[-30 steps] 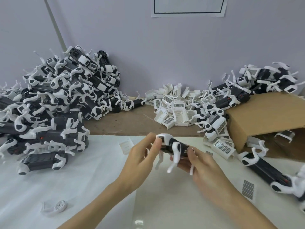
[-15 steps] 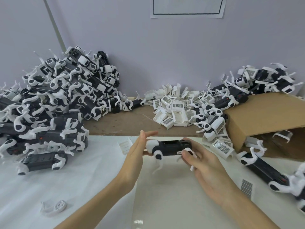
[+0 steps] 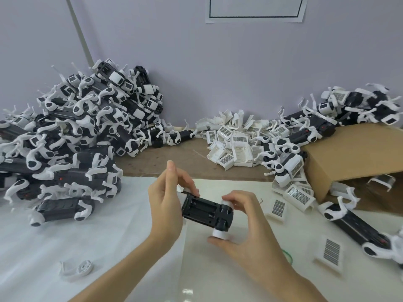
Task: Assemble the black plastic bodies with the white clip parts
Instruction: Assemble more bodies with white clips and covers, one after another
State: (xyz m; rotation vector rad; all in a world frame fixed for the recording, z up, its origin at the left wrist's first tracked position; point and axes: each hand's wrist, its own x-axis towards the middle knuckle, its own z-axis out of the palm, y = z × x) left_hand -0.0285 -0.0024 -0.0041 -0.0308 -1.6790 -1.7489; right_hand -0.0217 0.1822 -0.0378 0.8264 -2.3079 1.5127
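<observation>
I hold a black plastic body above the white sheet, its ribbed underside turned up toward me. My left hand grips its left end, thumb and fingers around it, index finger raised. My right hand pinches the right end, where white round caps show at the top and bottom of the body. White clip parts with barcode labels lie in a loose heap at the back centre.
A tall pile of assembled black-and-white units fills the left. A tipped cardboard box sits at the right with more units on and around it. One unit and loose label clips lie right; a white wheel-like piece lies front left.
The body has been turned over so its underside faces up, and lowered closer to me. My right hand shifted to pinch the right end between thumb and fingers.
</observation>
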